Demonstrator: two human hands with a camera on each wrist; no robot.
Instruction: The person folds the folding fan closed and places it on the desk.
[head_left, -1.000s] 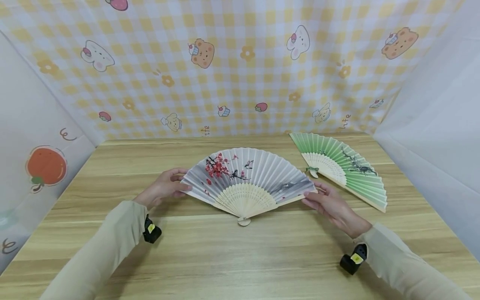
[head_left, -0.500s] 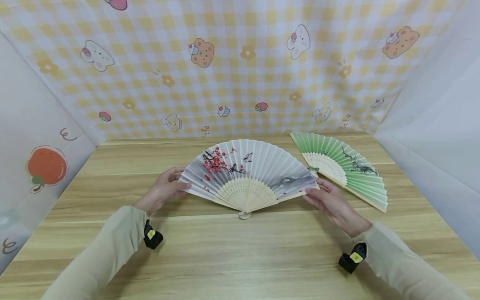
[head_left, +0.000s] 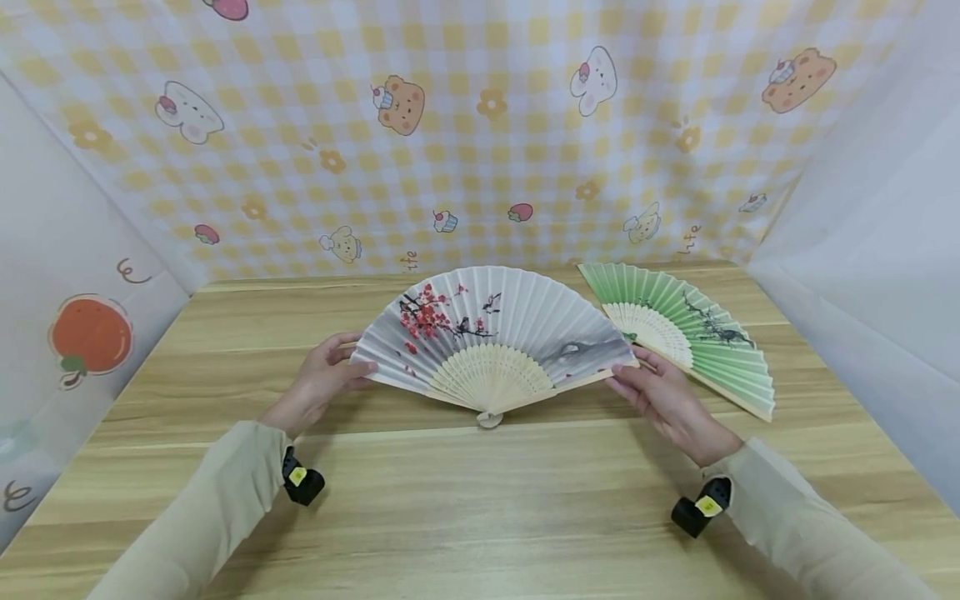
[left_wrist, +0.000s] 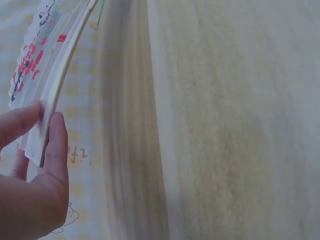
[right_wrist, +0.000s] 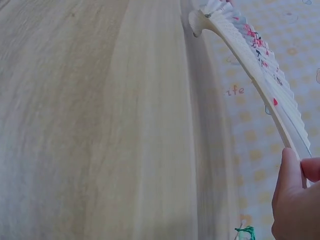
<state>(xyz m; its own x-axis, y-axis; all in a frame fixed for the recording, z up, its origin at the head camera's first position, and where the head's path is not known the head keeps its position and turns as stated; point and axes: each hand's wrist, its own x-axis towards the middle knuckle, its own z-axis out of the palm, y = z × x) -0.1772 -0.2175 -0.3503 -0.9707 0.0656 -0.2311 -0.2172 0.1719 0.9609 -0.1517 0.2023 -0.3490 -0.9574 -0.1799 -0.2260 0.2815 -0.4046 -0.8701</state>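
A folding fan point(head_left: 525, 321) is spread wide in front of me, grey-white with red blossoms, birds and pale slotted ribs. My left hand point(head_left: 318, 383) pinches its left outer corner; in the left wrist view, the thumb and fingers point(left_wrist: 57, 150) lie on either side of the end stick. At the opposite corner my right hand point(head_left: 667, 404) grips the fan between thumb and fingers. The right wrist view shows the fan point(right_wrist: 255, 70) from its edge, raised over the wood, its rounded pivot end at the top. The fan's face tilts toward the head camera.
A green folding fan point(head_left: 731, 358) with a dark branch print lies spread on the wooden table point(head_left: 480, 508) at the back right, partly overlapped by the held fan in the head view. A yellow checked cloth point(head_left: 465, 150) hangs behind the table, with white cloth at both sides.
The grey-white fan has moved up and away from me in the head view, its face turning more upright. Both hands keep their hold on its corners. The green fan stays put.
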